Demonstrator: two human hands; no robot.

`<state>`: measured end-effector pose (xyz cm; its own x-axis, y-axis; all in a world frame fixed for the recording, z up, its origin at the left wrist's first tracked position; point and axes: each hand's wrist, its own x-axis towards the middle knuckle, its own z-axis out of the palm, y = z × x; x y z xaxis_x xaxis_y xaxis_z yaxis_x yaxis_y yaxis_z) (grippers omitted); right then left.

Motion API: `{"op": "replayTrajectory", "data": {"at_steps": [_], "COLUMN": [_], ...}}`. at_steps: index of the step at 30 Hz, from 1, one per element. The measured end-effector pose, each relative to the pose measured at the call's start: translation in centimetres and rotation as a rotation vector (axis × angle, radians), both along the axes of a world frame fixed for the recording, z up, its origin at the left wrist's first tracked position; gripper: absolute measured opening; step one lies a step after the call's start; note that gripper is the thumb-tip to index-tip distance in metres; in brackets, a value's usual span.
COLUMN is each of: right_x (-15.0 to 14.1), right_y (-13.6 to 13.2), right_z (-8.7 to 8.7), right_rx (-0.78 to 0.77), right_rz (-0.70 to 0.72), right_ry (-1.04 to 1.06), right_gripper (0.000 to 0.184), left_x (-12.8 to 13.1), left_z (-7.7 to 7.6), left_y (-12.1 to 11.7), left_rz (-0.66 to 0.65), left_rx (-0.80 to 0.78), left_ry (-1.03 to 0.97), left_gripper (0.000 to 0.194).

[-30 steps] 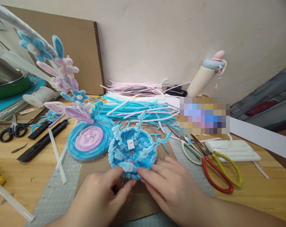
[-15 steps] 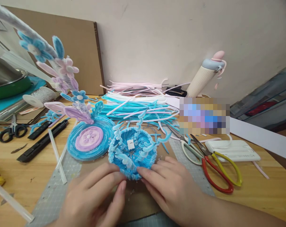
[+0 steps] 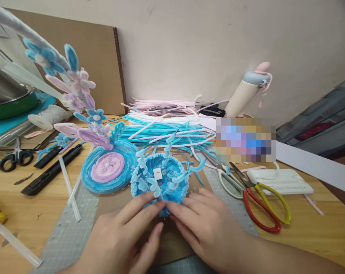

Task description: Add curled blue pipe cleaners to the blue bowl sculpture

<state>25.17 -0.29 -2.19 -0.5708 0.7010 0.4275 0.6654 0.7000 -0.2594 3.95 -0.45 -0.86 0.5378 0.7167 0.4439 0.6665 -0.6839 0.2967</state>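
A round blue bowl-shaped piece of fuzzy pipe cleaners sits before me on a piece of brown cardboard. Curly light-blue strands rise from it, and a small white square part lies inside. My left hand is closed on its near rim, index and middle fingers pressing beside a curl, the thumb lower and a little apart. Pinching the same rim just to the right is my right hand; its thumb is partly hidden. The two hands' fingertips nearly meet.
Left of the bowl is a blue disc with a pink centre, joined to a flowered arch. Behind lie pipe cleaners. Scissors with red and yellow handles and a white device are right; a black cutter is left.
My left hand has moved right and slightly inward along the near rim, its fingertips now beside the right ones. The near curl stands more upright. The right hand has hardly moved.
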Motion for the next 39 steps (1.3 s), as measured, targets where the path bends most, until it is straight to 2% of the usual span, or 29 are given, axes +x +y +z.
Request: {"op": "replayTrajectory", "data": {"at_steps": [22,39], "right_x": [0.13,0.10], "right_y": [0.11,-0.01], "right_z": [-0.19,-0.13], "right_rx": [-0.017,-0.025], "right_rz": [0.006,0.008], "right_ry": [-0.015,-0.005], "right_gripper": [0.023,0.022], "left_x": [-0.06,-0.20], "left_z": [0.07,-0.13], "left_y": [0.22,0.21], "left_rz": [-0.045,-0.062], "left_rx": [0.048,0.022], "left_ry": [0.011,0.028], "left_gripper": [0.028,0.029]}}
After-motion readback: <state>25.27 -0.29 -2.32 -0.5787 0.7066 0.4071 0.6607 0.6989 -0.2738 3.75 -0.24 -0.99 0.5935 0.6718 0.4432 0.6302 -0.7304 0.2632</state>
